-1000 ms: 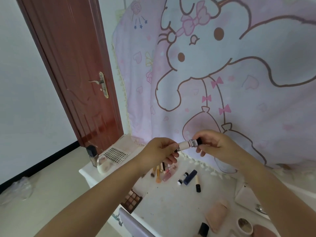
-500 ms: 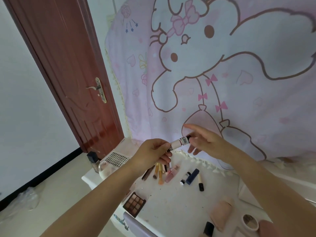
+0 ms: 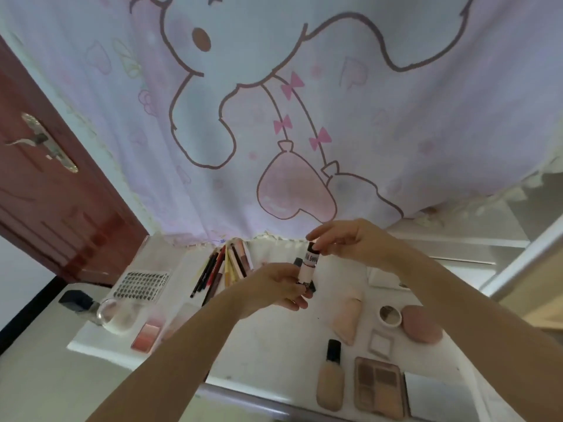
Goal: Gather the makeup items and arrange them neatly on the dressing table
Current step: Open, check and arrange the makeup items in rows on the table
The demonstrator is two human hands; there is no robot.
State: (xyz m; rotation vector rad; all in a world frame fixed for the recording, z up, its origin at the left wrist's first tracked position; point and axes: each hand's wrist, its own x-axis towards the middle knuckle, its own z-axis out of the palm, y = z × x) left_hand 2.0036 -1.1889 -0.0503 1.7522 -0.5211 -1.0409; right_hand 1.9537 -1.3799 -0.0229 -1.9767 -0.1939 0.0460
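A small white makeup tube (image 3: 307, 265) with black lettering and a dark cap stands nearly upright above the white dressing table (image 3: 262, 351). My left hand (image 3: 274, 289) holds its lower end. My right hand (image 3: 350, 242) pinches its dark cap from above. Pencils and brushes (image 3: 219, 269) lie in a row at the table's back. A beige foundation bottle (image 3: 330, 379) and an eyeshadow palette (image 3: 379, 386) lie at the front right.
A pink sponge (image 3: 347, 318), a small round pot (image 3: 390, 315), a pink puff (image 3: 422, 327) and a small compact (image 3: 379, 342) lie at the right. A blush pan (image 3: 146, 336), a glass jar (image 3: 117, 315), a dark-capped bottle (image 3: 76, 301) and a sticker sheet (image 3: 140, 284) sit left. Door (image 3: 45, 193) far left.
The view has tilted down toward the table. The tube has turned from lying sideways to nearly upright and moved lower, and my right hand now pinches its cap from above.
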